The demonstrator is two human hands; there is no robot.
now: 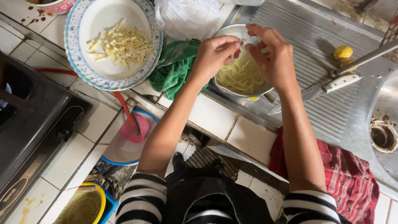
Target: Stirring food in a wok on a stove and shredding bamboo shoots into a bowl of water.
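A round steel bowl of pale, limp potato strips sits on the ribbed metal draining board. Above the bowl, the left hand has its grip pinched together on a few strips; the right hand hovers with fingers loosely apart. The strips look wet, soft and slippery, best taken in small pinches. Left of the bowl lies a crumpled green cloth.

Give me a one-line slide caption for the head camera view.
Both hands work pale strips over a metal bowl beside a plate of cut pieces.
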